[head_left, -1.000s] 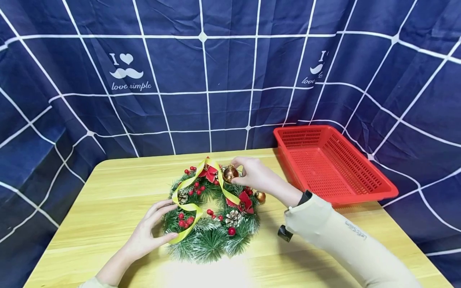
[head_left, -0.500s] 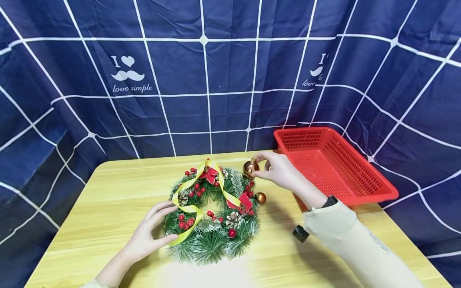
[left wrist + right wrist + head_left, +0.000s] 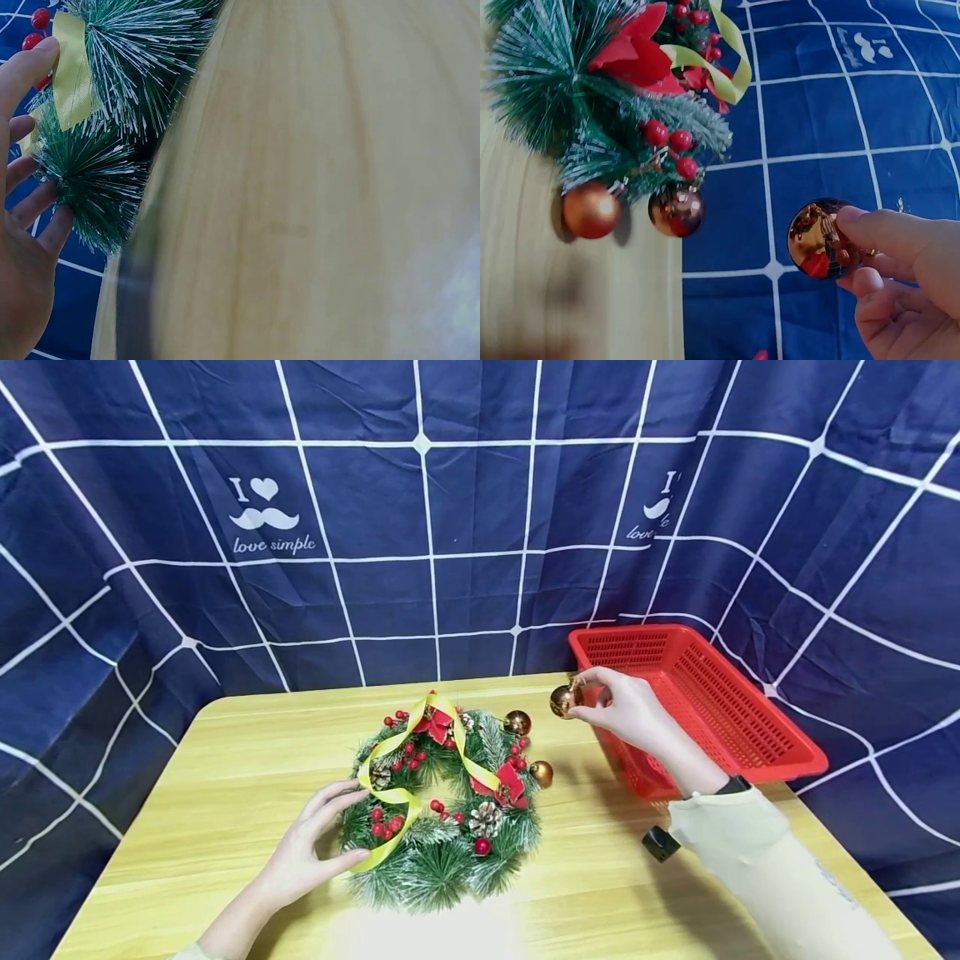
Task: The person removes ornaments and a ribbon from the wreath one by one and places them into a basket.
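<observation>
A green Christmas wreath point(image 3: 438, 868) with frosted tips lies on the table, trimmed with red berries, red flowers, pine cones and a winding yellow ribbon point(image 3: 405, 793). My left hand point(image 3: 303, 843) rests at its left side, fingers loosely spread; in the left wrist view the thumb point(image 3: 34, 64) is at the ribbon. My right hand point(image 3: 633, 714) pinches a shiny copper-brown bauble point(image 3: 564, 702) between thumb and fingers, held apart from the wreath near the basket's left edge. Another shiny brown bauble point(image 3: 676, 210) and a matte gold one point(image 3: 591, 210) sit at the wreath's right edge.
A red perforated plastic basket point(image 3: 780, 768) stands at the table's right, partly behind the right forearm. Dark blue cloth point(image 3: 480, 493) with white grid lines hangs behind and on both sides of the wooden table point(image 3: 247, 752).
My right hand has moved the bauble right, from over the wreath's upper right to beside the basket. The brown bauble at the wreath's edge is now uncovered. My left hand stays put.
</observation>
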Motion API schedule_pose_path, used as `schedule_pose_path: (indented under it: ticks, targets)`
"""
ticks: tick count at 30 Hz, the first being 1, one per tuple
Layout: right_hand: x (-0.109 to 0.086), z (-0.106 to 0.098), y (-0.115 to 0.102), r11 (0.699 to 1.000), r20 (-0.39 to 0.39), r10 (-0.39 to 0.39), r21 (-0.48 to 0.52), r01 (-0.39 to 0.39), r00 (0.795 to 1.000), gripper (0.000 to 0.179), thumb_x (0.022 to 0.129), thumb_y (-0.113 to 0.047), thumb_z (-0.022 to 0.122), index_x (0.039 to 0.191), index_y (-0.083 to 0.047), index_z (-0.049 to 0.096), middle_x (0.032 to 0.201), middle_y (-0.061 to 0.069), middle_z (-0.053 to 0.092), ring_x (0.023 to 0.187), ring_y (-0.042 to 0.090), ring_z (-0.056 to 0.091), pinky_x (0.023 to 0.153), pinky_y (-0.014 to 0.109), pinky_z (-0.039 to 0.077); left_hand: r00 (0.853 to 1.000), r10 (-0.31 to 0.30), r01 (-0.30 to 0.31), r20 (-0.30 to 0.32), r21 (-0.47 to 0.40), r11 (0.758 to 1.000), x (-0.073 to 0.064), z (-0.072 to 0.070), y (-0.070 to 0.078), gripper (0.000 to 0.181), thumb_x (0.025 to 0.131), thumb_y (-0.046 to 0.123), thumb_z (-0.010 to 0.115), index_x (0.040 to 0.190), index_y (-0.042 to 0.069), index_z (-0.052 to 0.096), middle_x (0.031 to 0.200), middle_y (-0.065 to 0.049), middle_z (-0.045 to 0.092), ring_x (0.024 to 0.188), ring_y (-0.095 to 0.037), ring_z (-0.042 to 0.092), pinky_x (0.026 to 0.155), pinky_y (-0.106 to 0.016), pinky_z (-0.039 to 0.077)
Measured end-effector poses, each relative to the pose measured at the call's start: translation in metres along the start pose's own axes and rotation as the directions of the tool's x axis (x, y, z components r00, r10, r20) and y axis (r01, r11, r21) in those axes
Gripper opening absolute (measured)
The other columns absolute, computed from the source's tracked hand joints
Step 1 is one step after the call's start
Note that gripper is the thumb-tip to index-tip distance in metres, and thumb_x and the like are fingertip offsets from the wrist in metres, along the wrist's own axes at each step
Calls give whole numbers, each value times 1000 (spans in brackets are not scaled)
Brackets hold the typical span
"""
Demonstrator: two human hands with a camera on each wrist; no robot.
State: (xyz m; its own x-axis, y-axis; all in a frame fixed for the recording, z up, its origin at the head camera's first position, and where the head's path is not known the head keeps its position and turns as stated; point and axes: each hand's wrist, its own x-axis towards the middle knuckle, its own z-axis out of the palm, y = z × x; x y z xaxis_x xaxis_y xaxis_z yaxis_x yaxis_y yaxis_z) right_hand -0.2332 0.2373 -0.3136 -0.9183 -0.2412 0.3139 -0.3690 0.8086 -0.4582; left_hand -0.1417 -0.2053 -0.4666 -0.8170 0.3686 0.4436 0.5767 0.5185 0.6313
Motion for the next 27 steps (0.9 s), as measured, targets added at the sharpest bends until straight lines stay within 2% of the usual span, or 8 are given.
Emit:
schedule_pose_path:
  ticks: [10,15,20,23,27]
  targets:
    - [-9,-9,18,1000,-47,-3,-2,3,999,35,75,-20,82,103,-8,65,95,10,71,69,17,59,52,27,45,1000,-15,15,3,4,1000,0,0,0,70,75,25,83,137,22,51,145,3,38,132,-15,35,105,-29,31]
    - [-13,-19,28,999,-76,13,-38,-16,997,34,75,-23,82,102,-10,66,95,9,71,68,17,59,53,28,44,1000,-16,16,2,9,1000,0,1,1,71,74,26,83,137,22,51,145,2,39,132,-15,35,104,-36,33]
    - [-17,-30,39,995,-129,25,-91,-37,991,35,76,-23,81,103,-7,65,95,14,70,69,20,58,55,31,43,1000,-19,19,2,10,1000,0,1,0,71,74,26,83,137,23,51,145,3,38,132,-14,35,104,-37,34]
    - [-19,-33,48,993,-131,38,-106,-52,991,36,77,-23,80,104,-6,64,96,16,69,69,21,57,54,31,42,1000,-18,18,1,14,1000,0,1,1,71,74,27,83,137,24,51,145,4,38,132,-14,35,103,-42,35]
    - [-23,-35,60,989,-127,73,-122,-89,989,38,78,-25,80,105,-5,63,95,16,67,68,21,55,53,31,42,1000,-7,7,-1,15,1000,0,1,3,71,74,26,83,137,23,51,145,3,39,132,-14,35,104,-36,34]
